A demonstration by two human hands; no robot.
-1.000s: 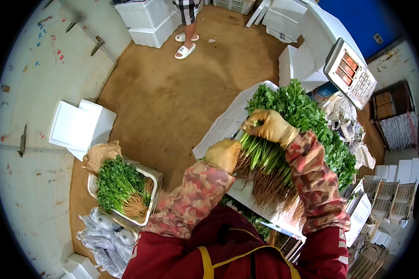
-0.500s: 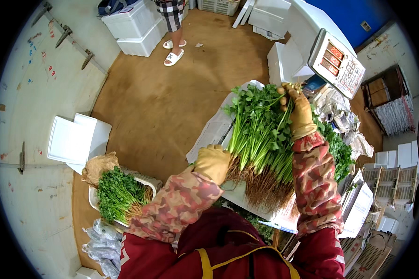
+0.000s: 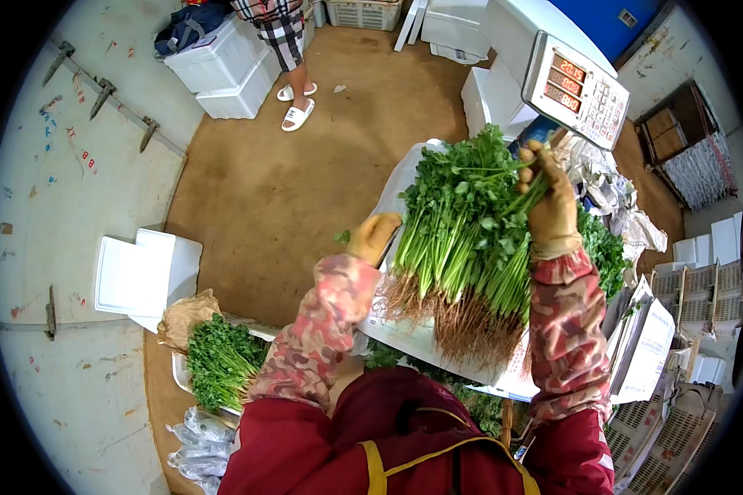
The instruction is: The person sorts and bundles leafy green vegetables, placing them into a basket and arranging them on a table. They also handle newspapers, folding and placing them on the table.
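Observation:
A large pile of celery-like greens (image 3: 462, 206), with thin green stalks and brown roots turned toward me, lies on a white tray (image 3: 396, 186). My left hand (image 3: 374, 237), in a tan glove, is closed at the tray's left edge; its fingertips are hidden. A small green leaf (image 3: 343, 237) sticks out beside it. At the pile's far right, my right hand (image 3: 551, 202), also gloved, has its fingers curled around a few stems of the greens. More greens (image 3: 604, 256) show beyond my right wrist.
A scale display (image 3: 576, 89) stands past my right hand. Crumpled paper (image 3: 611, 194) lies to the right. At lower left, a basket (image 3: 180, 373) holds more greens, near plastic bags (image 3: 198, 445). A person in white slides (image 3: 298, 114) stands by foam boxes (image 3: 227, 78).
My left hand has moved left and away from the roots to the tray's edge. My right hand has shifted slightly right and toward me. The view has shifted a little.

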